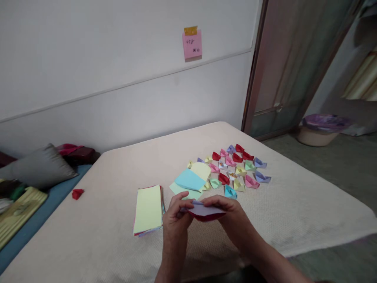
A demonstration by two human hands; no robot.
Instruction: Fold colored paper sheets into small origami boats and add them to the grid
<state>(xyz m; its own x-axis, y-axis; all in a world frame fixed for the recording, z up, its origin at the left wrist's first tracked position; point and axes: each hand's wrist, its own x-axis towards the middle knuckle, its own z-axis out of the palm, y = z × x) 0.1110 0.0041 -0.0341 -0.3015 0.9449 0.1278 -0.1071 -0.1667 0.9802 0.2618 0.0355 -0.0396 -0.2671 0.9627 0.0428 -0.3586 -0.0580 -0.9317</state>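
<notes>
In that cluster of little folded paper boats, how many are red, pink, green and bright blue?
Red boats: 5
Pink boats: 4
Green boats: 2
Bright blue boat: 1
Total: 12, leaving out the other colours and the held paper.

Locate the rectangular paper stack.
In the head view, the paper stack lies left of centre on the pale cloth, just left of the left hand.

from the head, the left hand and right hand are viewed nearby, forward and down, the wall beyond.
</notes>
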